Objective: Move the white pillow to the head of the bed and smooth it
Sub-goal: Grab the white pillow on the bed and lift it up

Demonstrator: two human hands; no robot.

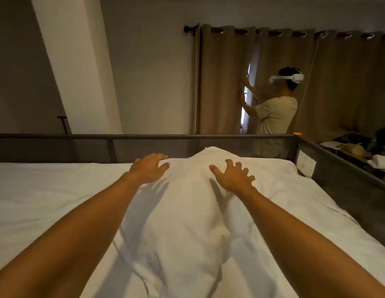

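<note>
The white pillow [187, 203] lies lengthwise down the middle of the white bed [47, 194], its far end touching the grey rail at the far edge. My left hand [149, 167] rests flat on the pillow's far left side, fingers slightly spread. On the pillow's far right side lies my right hand [233, 176], palm down with fingers splayed wide. Neither hand grips the fabric. Both forearms stretch forward over the bed, casting shadows on the pillow.
A grey metal rail [144, 136] runs along the bed's far edge and down the right side [337, 155]. Beyond it a person [275, 115] wearing a headset handles brown curtains [226, 82]. Cluttered items [359, 149] sit at far right.
</note>
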